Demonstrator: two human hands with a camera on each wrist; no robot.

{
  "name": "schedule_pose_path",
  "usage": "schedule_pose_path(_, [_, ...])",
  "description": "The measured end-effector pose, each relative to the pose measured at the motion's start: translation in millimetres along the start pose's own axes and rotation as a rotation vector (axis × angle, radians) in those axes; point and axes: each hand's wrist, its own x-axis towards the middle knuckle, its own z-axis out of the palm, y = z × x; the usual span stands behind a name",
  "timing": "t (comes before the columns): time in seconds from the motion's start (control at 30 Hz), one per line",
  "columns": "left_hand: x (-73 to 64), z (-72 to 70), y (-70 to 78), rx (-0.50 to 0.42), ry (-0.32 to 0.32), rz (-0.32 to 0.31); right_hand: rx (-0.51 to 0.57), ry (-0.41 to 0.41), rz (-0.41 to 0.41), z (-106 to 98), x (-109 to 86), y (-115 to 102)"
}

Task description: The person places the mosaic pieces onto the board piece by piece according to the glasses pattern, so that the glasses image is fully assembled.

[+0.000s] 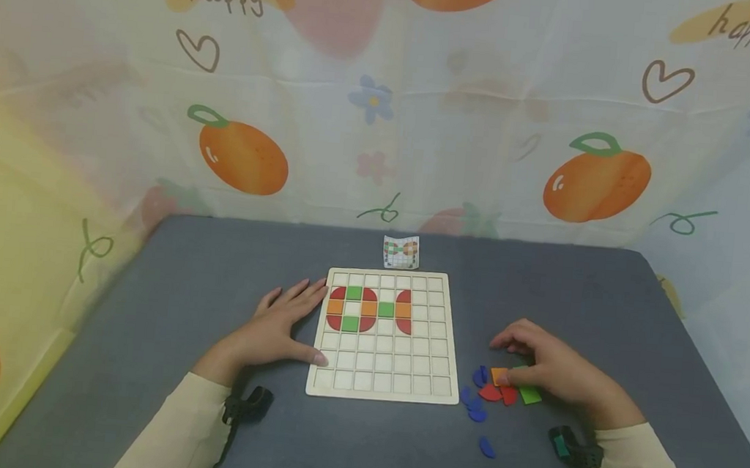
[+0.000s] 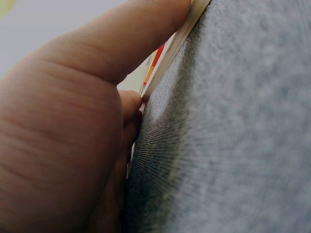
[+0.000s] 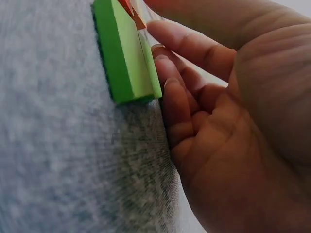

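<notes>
A pale wooden grid board (image 1: 384, 363) lies on the table. Red rounded pieces, orange squares and green squares fill some cells in its upper left and middle. My left hand (image 1: 278, 329) rests along the board's left edge, fingers spread, its thumb on the lower-left rim. My right hand (image 1: 559, 370) is over loose pieces right of the board. Its thumb touches or hovers just over an orange square (image 1: 497, 376); the index finger stands apart from the thumb. Beside it lie red pieces (image 1: 489, 393) and green squares (image 1: 531, 396), also close to the fingers in the right wrist view.
Several blue rounded pieces (image 1: 477, 415) lie between the board and the right hand, one blue piece (image 1: 487, 447) nearer the front. A small printed pattern card (image 1: 401, 252) is behind the board. A patterned cloth (image 1: 368, 153) hangs behind the grey table (image 1: 268, 248).
</notes>
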Motion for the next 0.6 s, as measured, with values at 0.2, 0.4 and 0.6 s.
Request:
schedule_pose_path(0.2, [0.4, 0.2, -0.8, 0.008, -0.001, 0.004, -0.039, 0.008, -0.002, 3.5, 2.0, -3.6])
schedule_pose_path(0.4, [0.5, 0.2, -1.0, 0.007, 0.001, 0.004, -0.073, 0.068, 0.034, 6.7, 3.8, -5.2])
schedule_pose_path(0.6, [1.0, 0.2, 0.0, 0.011, 0.001, 0.002, -0.068, 0.124, 0.076, 10.8, 4.9, -7.4])
